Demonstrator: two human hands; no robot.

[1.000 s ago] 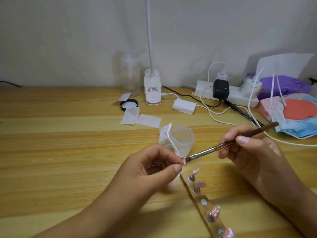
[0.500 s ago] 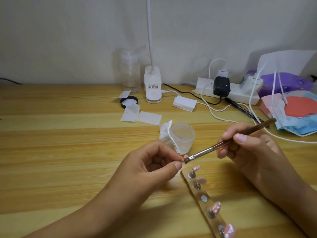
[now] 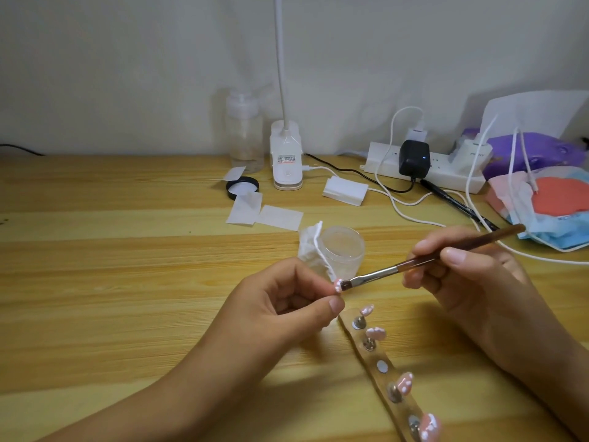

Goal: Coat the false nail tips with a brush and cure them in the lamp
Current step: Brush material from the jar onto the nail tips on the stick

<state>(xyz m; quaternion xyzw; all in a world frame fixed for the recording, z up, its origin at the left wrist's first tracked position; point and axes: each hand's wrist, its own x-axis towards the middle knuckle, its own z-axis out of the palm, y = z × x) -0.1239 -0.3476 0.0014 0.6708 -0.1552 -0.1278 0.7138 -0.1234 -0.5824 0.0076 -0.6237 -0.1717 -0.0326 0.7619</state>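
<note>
My left hand (image 3: 287, 311) pinches a small pink false nail tip (image 3: 338, 286) between thumb and fingers, just above the table. In my right hand (image 3: 471, 282) I hold a brown-handled brush (image 3: 424, 261) like a pen, and its flat bristles touch that nail tip. Below them a clear holder strip (image 3: 376, 355) lies on the table, running toward the bottom right. Several pink nail tips stand on its metal pegs, and one round peg spot (image 3: 381, 366) on it is bare. The white gooseneck lamp (image 3: 287, 161) stands at the back by the wall.
A clear jar (image 3: 342, 253) with a crumpled wipe (image 3: 310, 247) sits just behind my hands. Farther back are white pads (image 3: 264, 212), a black lid (image 3: 242, 187), a clear bottle (image 3: 243, 132), a power strip (image 3: 424, 170) with cables, and face masks (image 3: 554, 205) at right.
Both hands stayed nearly in place. The brush tip shifted slightly against the nail tip I hold, a small stroking motion.
</note>
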